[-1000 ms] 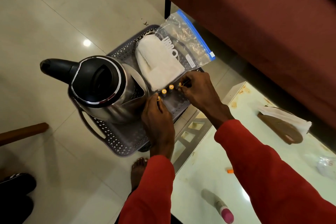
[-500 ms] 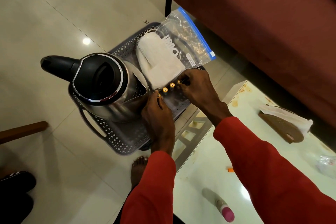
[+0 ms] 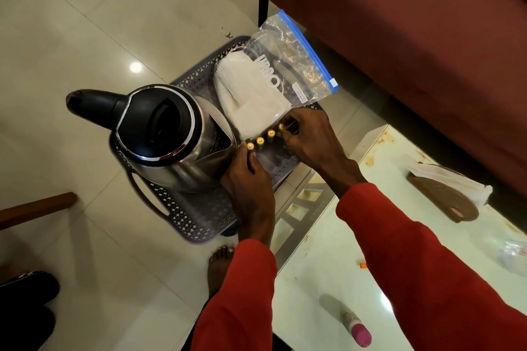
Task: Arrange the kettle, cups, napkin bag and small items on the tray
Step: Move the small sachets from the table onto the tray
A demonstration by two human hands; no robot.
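While both hands work along the near edge of the napkin bag (image 3: 273,77), the head view shows four small gold-capped items (image 3: 260,140) standing in a slanted row on the perforated grey tray (image 3: 196,216). The left hand (image 3: 248,177) has its fingertips curled in around the item at the kettle end of the row, pinching it. The right hand (image 3: 306,137) pinches the item at the far end, by the corner of the folded white napkins. Compared with the frames half a second and a second ago, the row has barely changed: the same four caps sit in the same line, both hands hold the same ends, and only the camera has drifted slightly. That suggests a fine straightening of the row rather than a new placement. The steel kettle (image 3: 165,134) stands upright on the left part of the tray, its spout just beside the left hand. The bag lies flat on the far right part, its blue zip edge overhanging the rim. No cups are visible on the tray, so that part of the arrangement appears outstanding. On the glass table (image 3: 328,279) to the right lie a pink-capped bottle (image 3: 355,325) and a brown holder with white paper (image 3: 445,196).
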